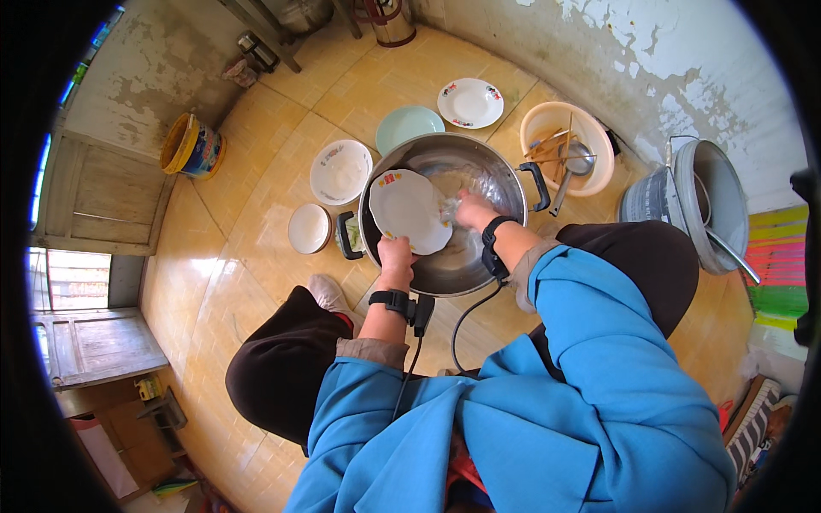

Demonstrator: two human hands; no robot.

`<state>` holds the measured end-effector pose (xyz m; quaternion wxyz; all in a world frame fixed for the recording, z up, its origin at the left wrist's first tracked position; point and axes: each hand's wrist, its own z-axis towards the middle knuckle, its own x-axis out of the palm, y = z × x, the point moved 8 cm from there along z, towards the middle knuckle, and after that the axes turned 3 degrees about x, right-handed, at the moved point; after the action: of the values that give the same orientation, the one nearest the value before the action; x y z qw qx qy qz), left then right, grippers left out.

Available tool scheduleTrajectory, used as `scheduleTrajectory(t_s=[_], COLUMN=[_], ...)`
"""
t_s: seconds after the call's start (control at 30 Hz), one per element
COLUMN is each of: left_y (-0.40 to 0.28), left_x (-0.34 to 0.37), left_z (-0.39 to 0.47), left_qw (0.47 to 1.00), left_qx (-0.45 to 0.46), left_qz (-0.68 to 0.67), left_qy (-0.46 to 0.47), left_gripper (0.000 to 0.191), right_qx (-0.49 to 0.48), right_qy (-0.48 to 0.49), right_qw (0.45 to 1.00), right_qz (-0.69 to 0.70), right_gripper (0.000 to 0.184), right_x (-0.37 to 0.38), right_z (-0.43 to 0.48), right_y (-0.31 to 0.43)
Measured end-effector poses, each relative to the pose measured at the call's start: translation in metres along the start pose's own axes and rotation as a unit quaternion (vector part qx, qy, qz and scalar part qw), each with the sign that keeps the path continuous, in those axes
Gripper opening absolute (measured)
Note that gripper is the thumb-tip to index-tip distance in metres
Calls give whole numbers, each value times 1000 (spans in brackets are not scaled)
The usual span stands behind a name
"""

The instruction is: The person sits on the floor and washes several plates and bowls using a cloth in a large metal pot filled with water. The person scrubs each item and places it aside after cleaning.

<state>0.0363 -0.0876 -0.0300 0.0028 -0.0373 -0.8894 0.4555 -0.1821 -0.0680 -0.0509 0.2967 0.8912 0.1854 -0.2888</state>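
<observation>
A large two-handled steel pot (513, 256) stands on the floor between my legs, with some water in it. Inside it, my left hand (396, 256) grips the near edge of a white plate (407, 205) with a floral rim, tilted against the pot's left side. My right hand (474, 210) is closed around a whitish, translucent scrubbing piece (449, 208), held at the plate's right edge. Its exact kind is blurred. The fingertips of my right hand are partly hidden.
Around the pot sit a small bowl (309, 228), a large patterned bowl (341, 173), a pale green plate (408, 126) and a white plate (471, 103). A peach basin (533, 128) holds chopsticks and a ladle (578, 160). Grey buckets (702, 192) stand right; a yellow bucket (204, 151) stands left.
</observation>
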Motion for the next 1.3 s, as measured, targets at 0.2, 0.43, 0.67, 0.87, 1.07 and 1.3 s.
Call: scheduleTrajectory(t_s=[0.2, 0.43, 0.67, 0.87, 1.07, 1.3], left_y=[18, 33, 12, 29, 19, -10], left_x=[2, -7, -5, -4, -5, 0], left_z=[10, 18, 15, 31, 20, 12], left_qw=[995, 990, 996, 999, 999, 995], left_qx=[-27, -89, -85, -27, -31, -5], left_qz=[-85, -96, 30, 45, 27, 97], left_qy=[-35, -51, 17, 6, 3, 25], left_gripper=[32, 29, 27, 34, 30, 34], right_qx=[-220, -200, -153, -266, -133, -115], right_qy=[74, 111, 20, 162, 155, -38], right_qw=[971, 946, 933, 890, 925, 977], right_qz=[58, -231, -324, -332, -319, -176], right_gripper=[36, 71, 78, 70, 78, 33], right_x=[44, 88, 43, 108, 85, -6], right_z=[-34, -66, -27, -80, -57, -9], right_y=[80, 44, 34, 65, 27, 6])
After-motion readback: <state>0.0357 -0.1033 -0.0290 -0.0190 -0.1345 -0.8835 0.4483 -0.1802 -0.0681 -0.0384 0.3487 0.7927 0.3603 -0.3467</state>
